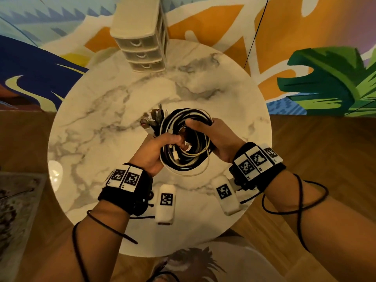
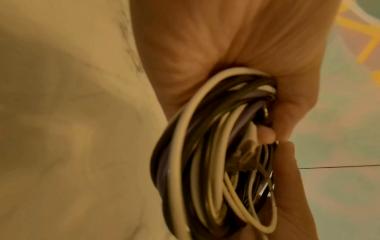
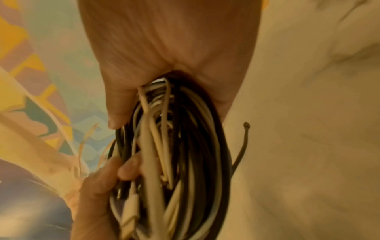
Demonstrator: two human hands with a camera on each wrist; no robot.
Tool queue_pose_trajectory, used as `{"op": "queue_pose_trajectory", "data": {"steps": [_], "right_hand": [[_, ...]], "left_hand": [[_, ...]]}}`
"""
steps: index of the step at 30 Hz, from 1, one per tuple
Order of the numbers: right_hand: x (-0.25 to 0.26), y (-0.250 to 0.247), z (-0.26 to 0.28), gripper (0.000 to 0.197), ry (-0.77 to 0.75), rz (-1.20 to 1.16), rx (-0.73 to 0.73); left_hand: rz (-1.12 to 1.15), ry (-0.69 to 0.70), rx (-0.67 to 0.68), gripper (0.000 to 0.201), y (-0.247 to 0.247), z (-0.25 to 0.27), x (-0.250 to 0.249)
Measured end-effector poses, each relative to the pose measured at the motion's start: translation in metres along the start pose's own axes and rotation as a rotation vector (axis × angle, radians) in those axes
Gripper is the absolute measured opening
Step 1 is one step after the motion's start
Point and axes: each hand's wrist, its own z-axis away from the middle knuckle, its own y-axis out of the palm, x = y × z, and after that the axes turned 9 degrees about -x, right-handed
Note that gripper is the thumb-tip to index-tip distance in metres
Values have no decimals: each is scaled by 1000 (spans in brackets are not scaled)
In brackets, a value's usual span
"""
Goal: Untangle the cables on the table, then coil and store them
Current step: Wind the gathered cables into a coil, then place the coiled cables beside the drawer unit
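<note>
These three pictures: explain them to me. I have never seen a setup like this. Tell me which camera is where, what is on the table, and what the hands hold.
No machine here: a person works with bare hands. The wide picture comes from a camera on the head, looking down; the two close ones come from cameras strapped to the wrists. The left hand and right hand both grip one coiled bundle of black and white cables, held above a round marble table. At the table's far edge stands a small drawer unit with its drawers closed.

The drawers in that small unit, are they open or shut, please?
Shut: all three drawers sit flush in the unit; none is pulled out.
</note>
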Motion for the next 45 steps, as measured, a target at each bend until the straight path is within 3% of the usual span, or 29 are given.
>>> {"op": "queue_pose_trajectory", "data": {"steps": [4,7,11,20,27,30,33,35,38,45], "right_hand": [[-2,2,-4,16,-29,37,-45],[-2,10,-12,11,-32,34,-60],[0,25,-29,21,8,30,-46],[2,88,-82,28,59,78,-31],[-1,145,-166,63,114,162,56],[-4,156,-209,59,5,353,-106],[-5,157,-251,58,-198,898,-199],[0,157,-277,67,-255,1161,-216],[6,153,-307,76,-233,1290,-259],[14,155,-318,64,-246,1387,-286]], "left_hand": [[-57,60,-136,36,1,-4,3],[-41,75,-191,36,-1,-7,0],[-11,110,-248,25,-9,-13,-10],[23,104,-265,29,-74,-47,-42],[83,68,-280,30,-155,-96,-88],[125,88,-306,29,-183,-114,-106],[190,115,-311,33,-200,-127,-121],[233,114,-308,29,-209,-136,-131],[256,134,-277,31,-214,-146,-138],[287,129,-264,31,-216,-163,-136]]}}
